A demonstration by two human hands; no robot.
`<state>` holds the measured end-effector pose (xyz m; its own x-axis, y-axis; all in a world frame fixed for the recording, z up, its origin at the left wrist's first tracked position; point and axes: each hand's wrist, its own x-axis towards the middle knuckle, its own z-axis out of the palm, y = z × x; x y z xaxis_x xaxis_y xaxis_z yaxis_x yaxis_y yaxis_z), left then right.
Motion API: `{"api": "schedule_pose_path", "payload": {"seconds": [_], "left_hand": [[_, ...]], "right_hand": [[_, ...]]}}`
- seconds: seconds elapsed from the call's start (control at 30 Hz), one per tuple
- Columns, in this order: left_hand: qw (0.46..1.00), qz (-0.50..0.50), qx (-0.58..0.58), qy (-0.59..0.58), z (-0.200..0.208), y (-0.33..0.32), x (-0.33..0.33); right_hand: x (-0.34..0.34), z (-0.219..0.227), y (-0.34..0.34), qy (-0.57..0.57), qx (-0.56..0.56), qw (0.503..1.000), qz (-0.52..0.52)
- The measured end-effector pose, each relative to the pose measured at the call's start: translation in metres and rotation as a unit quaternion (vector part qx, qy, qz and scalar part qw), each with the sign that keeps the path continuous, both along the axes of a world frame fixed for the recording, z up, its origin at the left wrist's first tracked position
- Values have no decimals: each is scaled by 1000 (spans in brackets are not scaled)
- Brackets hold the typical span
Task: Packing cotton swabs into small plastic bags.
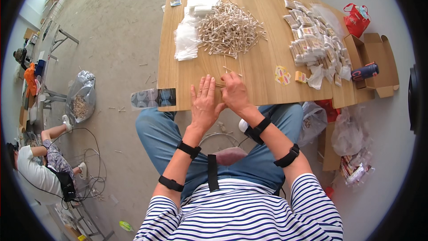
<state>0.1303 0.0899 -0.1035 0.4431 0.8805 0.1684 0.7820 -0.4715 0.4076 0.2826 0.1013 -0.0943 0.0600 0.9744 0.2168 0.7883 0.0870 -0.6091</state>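
On a wooden worktop, the left hand lies fingers spread and empty; the right hand pinches a few thin sticks near the front edge, where they could slip to the floor. Behind, left to right: clear white bags, a stick heap, yellow labels, filled packets, an open cardboard box.

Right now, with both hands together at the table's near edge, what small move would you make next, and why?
Probably slide the few sticks pinched between the left hand and right hand into one of the clear bags. Both hands sit close together around a small bundle at the table edge, the big stick pile lies ahead, and filled packets are stacked to the right.
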Motion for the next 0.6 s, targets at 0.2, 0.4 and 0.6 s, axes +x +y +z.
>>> {"api": "schedule_pose_path", "payload": {"seconds": [0.2, 0.4, 0.6], "left_hand": [[999, 5, -13, -30, 3, -4, -17], [998, -70, 4, -1, 3, 0, -7], [996, -64, 42, 42, -8, 3, -5]], "right_hand": [[9, 3, -1, 15, -9, 1000, -14], [1, -1, -2, -15, 14, 1000, -13], [37, 6, 22, -69, -18, 991, -112]]}}
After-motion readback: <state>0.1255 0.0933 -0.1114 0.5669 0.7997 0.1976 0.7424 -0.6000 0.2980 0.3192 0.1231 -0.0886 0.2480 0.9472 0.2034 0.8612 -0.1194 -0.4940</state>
